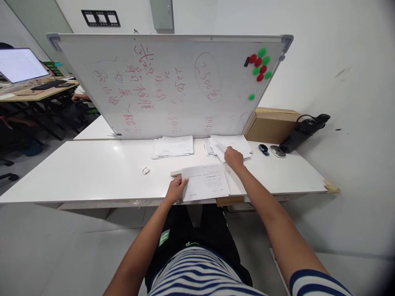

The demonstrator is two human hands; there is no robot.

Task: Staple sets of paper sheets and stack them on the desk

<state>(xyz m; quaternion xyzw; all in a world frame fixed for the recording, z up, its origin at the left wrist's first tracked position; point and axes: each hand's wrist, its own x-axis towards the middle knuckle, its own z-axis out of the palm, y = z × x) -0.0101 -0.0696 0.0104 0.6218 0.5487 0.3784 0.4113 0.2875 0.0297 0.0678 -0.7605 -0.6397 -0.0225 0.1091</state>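
Printed sheets of paper (pixel 205 183) lie at the desk's front edge, slightly overhanging it. My left hand (pixel 176 189) grips their left side, thumb on top. At the near edge of the right-hand paper stack (pixel 239 144), my right hand (pixel 234 158) pinches a sheet of paper (pixel 220 150) whose corner is lifted. Behind the held sheets sits another paper stack (pixel 174 146), a little to the left. A small light-grey object (pixel 175 174) pokes out beside the sheets near my left hand; its kind is unclear.
A whiteboard (pixel 154 90) with red writing and magnets stands along the back of the white desk (pixel 92 172). To the right are a cardboard box (pixel 271 125), a black bottle (pixel 304 131), a mouse (pixel 277 151) and a dark watch (pixel 263 149). A small white ring-shaped item (pixel 145 170) lies left.
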